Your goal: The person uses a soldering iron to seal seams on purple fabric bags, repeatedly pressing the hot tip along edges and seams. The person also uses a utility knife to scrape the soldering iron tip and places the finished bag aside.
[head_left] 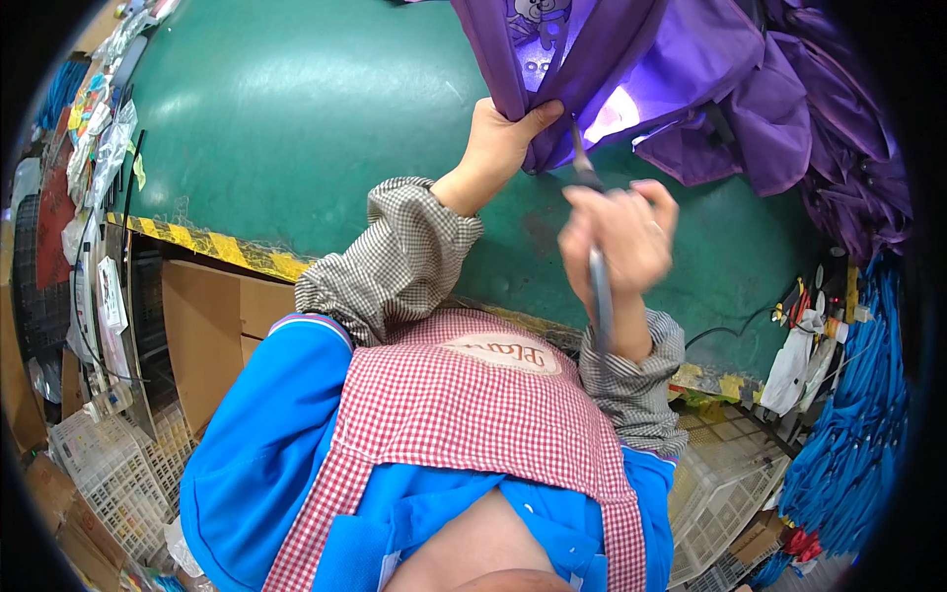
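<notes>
My left hand (506, 144) pinches the lower corner of a purple fabric piece (609, 41), which has dark purple bands and a printed cartoon figure. Blurred by motion, my right hand (623, 237) is closed around a slim pen-like tool (584, 170) with a dark grip and a narrow metal tip. That tip points up at the fabric beside my left thumb; whether it touches the cloth I cannot tell. Below my right palm a grey-blue length of the tool, or its cord, sticks out. Bright light falls on the fabric right of the tip.
More purple fabric (838, 128) is heaped along the right of the green tabletop (296, 118). Yellow-black tape (197, 240) marks its near edge. Blue straps (858, 414) hang at the right, near a plastic crate (725, 483). Cardboard (202, 326) stands below the table, left.
</notes>
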Motion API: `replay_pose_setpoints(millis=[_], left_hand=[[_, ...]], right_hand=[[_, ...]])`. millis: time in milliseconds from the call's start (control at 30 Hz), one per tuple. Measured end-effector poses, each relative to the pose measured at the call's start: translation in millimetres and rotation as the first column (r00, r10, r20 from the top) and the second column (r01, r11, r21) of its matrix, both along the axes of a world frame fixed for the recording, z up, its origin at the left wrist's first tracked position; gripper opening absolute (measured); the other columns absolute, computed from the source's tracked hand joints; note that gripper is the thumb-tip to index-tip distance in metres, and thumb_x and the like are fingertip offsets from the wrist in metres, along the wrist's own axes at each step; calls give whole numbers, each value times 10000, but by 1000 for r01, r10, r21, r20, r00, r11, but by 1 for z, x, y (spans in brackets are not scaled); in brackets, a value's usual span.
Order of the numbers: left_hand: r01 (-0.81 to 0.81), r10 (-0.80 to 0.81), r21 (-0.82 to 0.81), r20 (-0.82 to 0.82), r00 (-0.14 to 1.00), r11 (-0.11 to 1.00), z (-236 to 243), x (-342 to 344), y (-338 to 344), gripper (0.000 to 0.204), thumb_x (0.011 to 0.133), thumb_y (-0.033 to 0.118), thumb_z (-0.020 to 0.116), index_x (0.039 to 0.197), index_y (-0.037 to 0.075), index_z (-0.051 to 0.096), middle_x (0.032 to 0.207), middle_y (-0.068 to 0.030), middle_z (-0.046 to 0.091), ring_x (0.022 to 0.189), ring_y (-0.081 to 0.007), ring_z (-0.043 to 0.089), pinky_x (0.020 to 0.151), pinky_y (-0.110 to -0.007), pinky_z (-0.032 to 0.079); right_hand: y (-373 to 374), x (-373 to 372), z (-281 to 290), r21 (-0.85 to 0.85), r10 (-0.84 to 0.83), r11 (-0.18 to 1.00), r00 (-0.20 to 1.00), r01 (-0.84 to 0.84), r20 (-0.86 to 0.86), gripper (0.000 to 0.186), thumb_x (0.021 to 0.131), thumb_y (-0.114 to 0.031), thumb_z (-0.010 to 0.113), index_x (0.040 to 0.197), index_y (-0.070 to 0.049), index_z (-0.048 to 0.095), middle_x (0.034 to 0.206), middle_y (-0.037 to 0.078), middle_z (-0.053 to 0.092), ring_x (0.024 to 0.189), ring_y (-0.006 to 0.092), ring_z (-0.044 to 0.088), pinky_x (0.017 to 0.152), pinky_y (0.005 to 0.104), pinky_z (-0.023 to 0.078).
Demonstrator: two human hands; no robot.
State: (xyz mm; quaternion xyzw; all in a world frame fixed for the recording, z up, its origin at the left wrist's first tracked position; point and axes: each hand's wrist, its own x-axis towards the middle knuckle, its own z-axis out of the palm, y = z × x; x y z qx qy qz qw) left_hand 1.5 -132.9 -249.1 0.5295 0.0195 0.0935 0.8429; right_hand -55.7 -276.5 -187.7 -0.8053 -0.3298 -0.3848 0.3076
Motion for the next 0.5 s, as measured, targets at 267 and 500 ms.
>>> replay_pose_setpoints(millis=[267, 500], left_hand=[[-268, 182, 242, 326, 928, 933, 49, -10, 27, 301, 721, 10, 742, 897, 29, 499, 737, -18, 613, 652, -61, 577, 597, -194, 471], [-386, 288, 331, 308, 907, 861, 40, 5, 47, 284, 753, 39, 700, 1003, -9, 575, 777, -42, 670, 716, -97, 642, 591, -223, 503]], right_hand=[[23, 91, 17, 131, 24, 990, 967, -59, 252, 464, 785, -9, 709, 1201, -3, 504, 1326, 291, 479, 1208, 402, 512, 1040, 441, 360], [10, 115, 0, 200, -181, 972, 940, 125, 290, 398, 788, 37, 613, 1173, -37, 542, 1359, 246, 473, 1209, 359, 522, 967, 366, 424]])
